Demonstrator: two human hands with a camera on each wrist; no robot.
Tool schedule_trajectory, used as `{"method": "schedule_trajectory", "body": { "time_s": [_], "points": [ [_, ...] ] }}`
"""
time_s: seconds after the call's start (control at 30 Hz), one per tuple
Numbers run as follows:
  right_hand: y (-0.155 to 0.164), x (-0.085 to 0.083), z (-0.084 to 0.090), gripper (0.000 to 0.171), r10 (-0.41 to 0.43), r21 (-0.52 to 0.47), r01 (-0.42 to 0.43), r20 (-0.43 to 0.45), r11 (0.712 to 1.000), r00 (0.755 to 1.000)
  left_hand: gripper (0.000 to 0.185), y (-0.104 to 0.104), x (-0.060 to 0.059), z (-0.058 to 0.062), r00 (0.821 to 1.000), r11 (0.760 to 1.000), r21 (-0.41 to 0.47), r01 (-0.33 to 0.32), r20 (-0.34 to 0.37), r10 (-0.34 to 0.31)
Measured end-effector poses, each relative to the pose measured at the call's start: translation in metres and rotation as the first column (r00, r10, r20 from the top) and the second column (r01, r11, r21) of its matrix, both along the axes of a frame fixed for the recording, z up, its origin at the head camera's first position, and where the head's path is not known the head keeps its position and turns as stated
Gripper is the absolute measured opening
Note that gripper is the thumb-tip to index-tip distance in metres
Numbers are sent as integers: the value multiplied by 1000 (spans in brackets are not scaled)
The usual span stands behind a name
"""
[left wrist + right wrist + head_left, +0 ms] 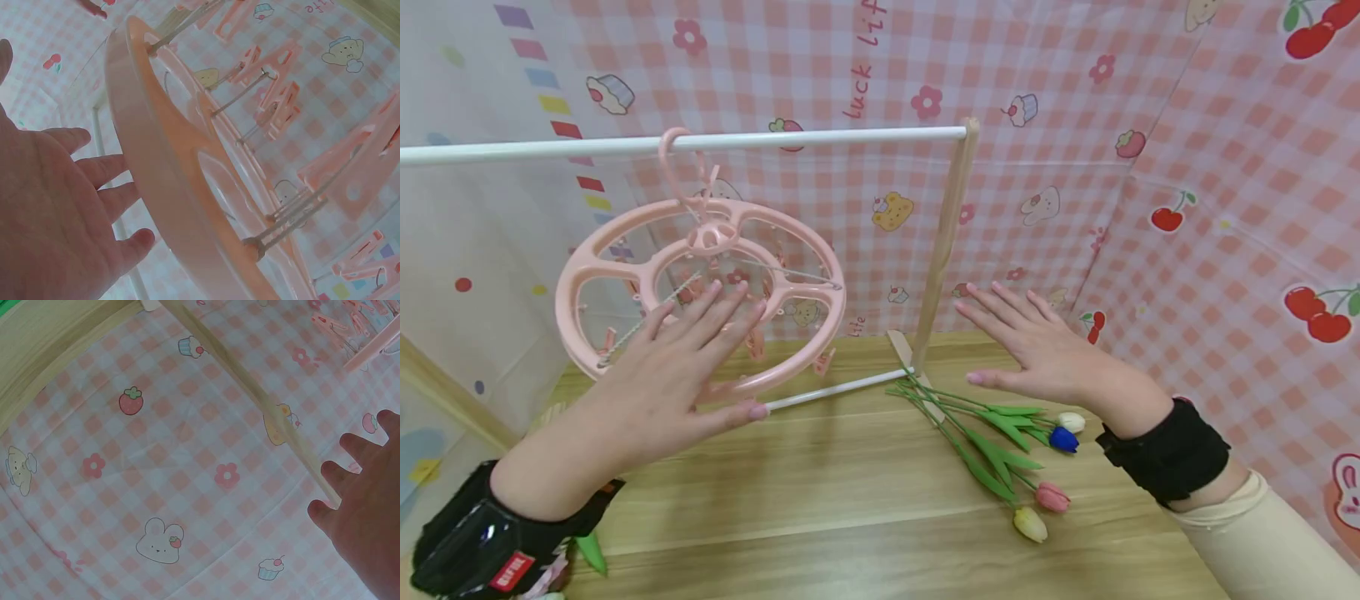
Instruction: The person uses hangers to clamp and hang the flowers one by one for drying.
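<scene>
Holding both hands out in mid-air, gripping nothing with either; left hand (677, 367) held with fingers straight and slightly apart, thumb well out to the side, in front of the round pink hanger (713, 239); hung by its hook from the white rail (820, 138), on the person's left; in the left wrist view, seen edge-on just beside the fingertips, with its rim (153, 144) partly lined up with them, so cannot tell whether touching or just short of it; fitted with pink pegs (365, 184) on short cords; right hand (1037, 358) likewise held with fingers straight and spread, thumb apart, to the right of the wooden post (947, 242) in the head view, clear of the hanger; below and nearer the body than those right fingertips, four tulips (991, 457) on the wooden tabletop (820, 517); laid slantwise, with stem ends toward the foot of the post and heads, white, blue, pink and yellow, fanned toward the person's right and near side; judged nearer to the right hand than to the left, and set down and back from its fingers rather than straight ahead, with the long axis running from far left to near right; judged across from the hanger, too, leaving the ring to the left hand's side and the stems to the right's; cannot tell the height of the right hand over them.
</scene>
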State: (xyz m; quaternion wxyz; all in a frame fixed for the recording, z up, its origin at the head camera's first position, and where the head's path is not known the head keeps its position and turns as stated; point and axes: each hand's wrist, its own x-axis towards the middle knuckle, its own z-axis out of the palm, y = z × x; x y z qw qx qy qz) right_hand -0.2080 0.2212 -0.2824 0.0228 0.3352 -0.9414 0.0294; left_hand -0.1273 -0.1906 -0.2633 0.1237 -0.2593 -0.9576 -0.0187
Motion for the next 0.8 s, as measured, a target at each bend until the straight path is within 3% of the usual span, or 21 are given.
{"method": "schedule_trajectory", "body": {
  "time_s": [0.3, 0.47, 0.6, 0.7, 0.8],
  "points": [
    [-5, -6, -2, 77, 17, -46, -17, -7, 999, 1000, 93, -6, 2, 4, 996, 991, 119, 61, -75, -52],
    [-8, -17, -5, 74, 0, -167, -3, -19, 986, 1000, 85, -14, 3, 7, 981, 959, 259, 114, -182, -67],
    [-9, -27, -7, 67, -27, -349, 35, 30, 936, 999, 75, -23, 6, 8, 938, 892, 415, 180, -345, -29],
    [-10, -35, -9, 61, -22, -498, 50, 61, 866, 998, 76, -33, 9, 7, 900, 820, 529, 218, -435, 41],
    [-11, -44, -13, 57, -18, -618, 59, 72, 784, 997, 73, -44, 14, 3, 874, 737, 637, 225, -466, 135]
  ]
}}
